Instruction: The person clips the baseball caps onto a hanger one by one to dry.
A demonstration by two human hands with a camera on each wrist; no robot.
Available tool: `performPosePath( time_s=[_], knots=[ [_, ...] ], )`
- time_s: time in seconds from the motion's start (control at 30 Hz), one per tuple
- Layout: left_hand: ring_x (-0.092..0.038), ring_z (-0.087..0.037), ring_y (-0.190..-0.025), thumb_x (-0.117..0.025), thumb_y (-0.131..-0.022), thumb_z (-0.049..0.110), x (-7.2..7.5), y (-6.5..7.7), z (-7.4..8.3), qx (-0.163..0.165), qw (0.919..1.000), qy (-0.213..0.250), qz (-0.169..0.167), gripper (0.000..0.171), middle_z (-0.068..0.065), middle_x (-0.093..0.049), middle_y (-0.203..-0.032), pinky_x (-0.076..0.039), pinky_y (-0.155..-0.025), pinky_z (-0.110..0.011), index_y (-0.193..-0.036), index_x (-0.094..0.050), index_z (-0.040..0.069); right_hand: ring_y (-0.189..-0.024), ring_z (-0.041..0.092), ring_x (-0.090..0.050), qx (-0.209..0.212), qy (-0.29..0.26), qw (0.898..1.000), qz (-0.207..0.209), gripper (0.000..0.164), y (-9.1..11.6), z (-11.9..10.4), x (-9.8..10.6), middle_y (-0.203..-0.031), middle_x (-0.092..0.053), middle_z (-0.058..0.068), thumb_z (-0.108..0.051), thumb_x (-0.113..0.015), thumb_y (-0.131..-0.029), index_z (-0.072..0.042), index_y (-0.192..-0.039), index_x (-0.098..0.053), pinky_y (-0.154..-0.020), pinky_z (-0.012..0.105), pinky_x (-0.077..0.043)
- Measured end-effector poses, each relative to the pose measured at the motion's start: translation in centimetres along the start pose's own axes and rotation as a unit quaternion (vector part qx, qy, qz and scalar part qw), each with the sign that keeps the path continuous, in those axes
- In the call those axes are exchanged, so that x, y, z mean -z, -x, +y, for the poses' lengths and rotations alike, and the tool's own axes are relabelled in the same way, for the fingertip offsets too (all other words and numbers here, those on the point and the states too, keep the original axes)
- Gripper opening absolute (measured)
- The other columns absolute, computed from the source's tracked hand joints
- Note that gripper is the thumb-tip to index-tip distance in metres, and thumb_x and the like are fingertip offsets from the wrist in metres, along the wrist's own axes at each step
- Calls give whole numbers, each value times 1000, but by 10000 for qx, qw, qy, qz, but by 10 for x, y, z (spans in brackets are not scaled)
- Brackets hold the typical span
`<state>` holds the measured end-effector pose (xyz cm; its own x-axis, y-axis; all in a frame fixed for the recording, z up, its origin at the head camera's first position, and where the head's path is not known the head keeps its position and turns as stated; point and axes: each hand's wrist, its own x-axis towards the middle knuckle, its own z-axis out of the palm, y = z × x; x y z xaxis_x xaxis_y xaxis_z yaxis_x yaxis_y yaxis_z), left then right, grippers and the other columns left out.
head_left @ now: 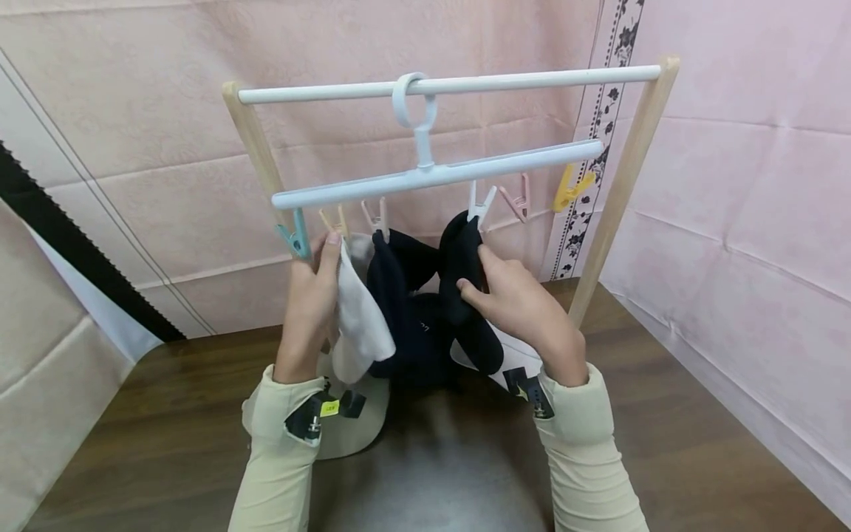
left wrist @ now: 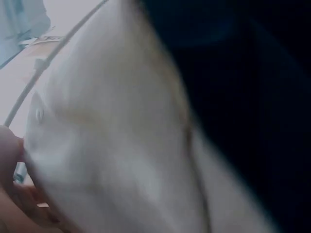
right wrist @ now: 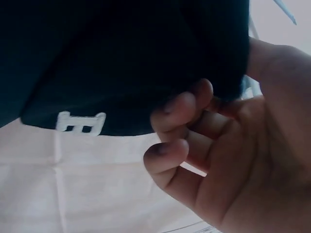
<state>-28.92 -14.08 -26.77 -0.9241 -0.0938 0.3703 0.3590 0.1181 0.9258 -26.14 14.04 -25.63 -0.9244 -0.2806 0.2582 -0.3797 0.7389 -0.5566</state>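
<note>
My left hand (head_left: 309,299) pinches the upper edge of a white sock (head_left: 362,314), right beneath a pale yellow clip (head_left: 335,220). In the left wrist view this white cloth (left wrist: 112,131) fills the middle, with fingertips at its left edge. A black sock (head_left: 459,277) hangs from a white clip (head_left: 480,203). My right hand (head_left: 521,307) grips its side, thumb in front. The right wrist view shows the fingers curled at the lower edge of dark cloth bearing a white letter (right wrist: 80,123). Between the hands, a navy sock (head_left: 388,284) hangs from a pink clip (head_left: 377,219).
A light blue hanger (head_left: 432,176) hooks over the white rod (head_left: 532,80) of a wooden-legged stand (head_left: 621,199). Blue (head_left: 298,235), pink (head_left: 518,198) and yellow (head_left: 572,188) clips hang at its ends. A beige brim-shaped piece (head_left: 352,428) lies on the brown table (head_left: 186,414).
</note>
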Motion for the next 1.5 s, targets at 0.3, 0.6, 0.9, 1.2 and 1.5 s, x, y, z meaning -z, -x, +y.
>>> performPosePath(
  time_s=[0.3,0.6,0.9,1.2,1.5],
  knots=[
    [-44,-33,-149,-45,-107,63,4,2,5,-70,9898,-1421,56,77,-15,-44,-163,-38,-120,-53,-162,-41,9,-76,24,-66,131,556,9981,-245,49,9,-17,4,-80,-58,9,-36,-57,-110,1,-141,-53,-64,34,-55],
    [-62,-36,-130,-48,-100,74,5,19,24,-115,9553,-2949,-153,83,-13,-59,-150,-53,-102,-58,-159,-46,16,-74,24,-59,364,551,9978,70,24,10,-9,6,-74,-45,3,-31,-53,-112,-8,-106,-58,-67,38,-49],
    [-63,-32,-88,-54,-109,31,-6,14,17,-332,9511,-3045,-398,44,-17,-63,-121,-55,-74,-45,-146,-54,7,-98,30,-54,556,315,9972,389,36,11,1,15,-100,-57,12,-28,-36,-116,-5,-106,-62,-89,47,-46],
    [-67,-39,-122,-53,-107,7,-6,2,-1,-792,9689,-2321,-325,36,-22,-62,-140,-56,-99,-56,-141,-62,0,-151,42,-34,-230,-564,9920,1106,56,-6,25,12,-164,-30,24,-29,-39,-114,-2,-162,-25,-121,61,-29],
    [-61,-35,-122,-64,-99,62,-19,6,-3,-598,9600,-2619,-789,82,-18,-56,-147,-50,-105,-55,-160,-41,11,-147,40,-43,524,-1153,9831,1323,61,-6,39,3,-161,-43,19,-27,-50,-112,-12,-166,-26,-118,63,-35]
  ],
)
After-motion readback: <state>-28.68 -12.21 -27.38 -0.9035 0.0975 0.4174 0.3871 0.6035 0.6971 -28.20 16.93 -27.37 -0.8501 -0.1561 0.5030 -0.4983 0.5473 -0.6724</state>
